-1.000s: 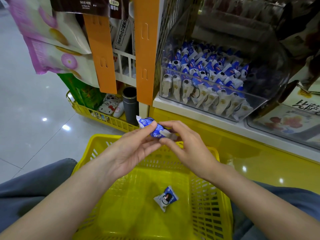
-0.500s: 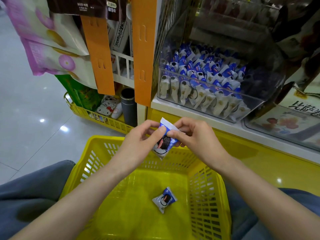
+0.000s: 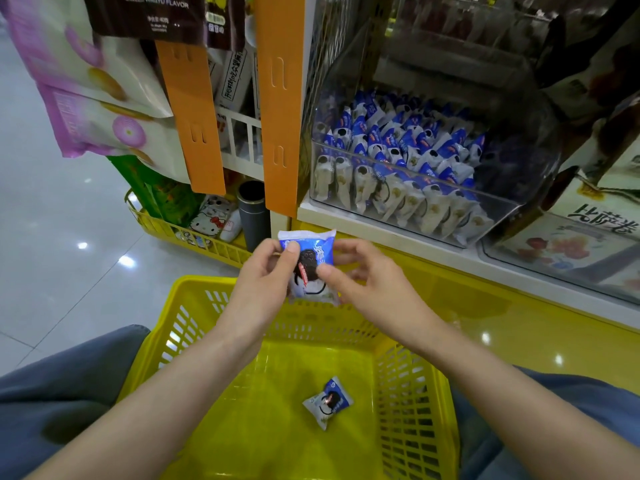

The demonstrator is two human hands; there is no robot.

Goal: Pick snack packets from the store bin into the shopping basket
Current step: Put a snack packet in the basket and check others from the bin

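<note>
Snack packet [image 3: 310,263], blue and white with a dark cookie pictured on it, is held upright between the two hands. It is pinched by the left hand [image 3: 263,282] at its upper left side, with the thumb laid on the front and the fingers tucked behind. It is pinched by the right hand [image 3: 374,289] at its right side, and that thumb is pressed on the front too.

The packet is held just above the far rim of the yellow shopping basket [image 3: 194,282]. It is nearer and lower than the clear store bin [image 3: 519,188], where many more of the same packets are stacked. A second packet [image 3: 328,401] is already lying on the basket floor, a little right of the middle.

The step in hand is judged to be the drop into the basket. To do it well, the packet should be brought nearer, over the middle of the basket. At the far rim it could be dropped outside. It should be lowered a little before it is let go, so that it is not bounced out. Only one hand is needed for this, so the other could be freed for the bin.
</note>
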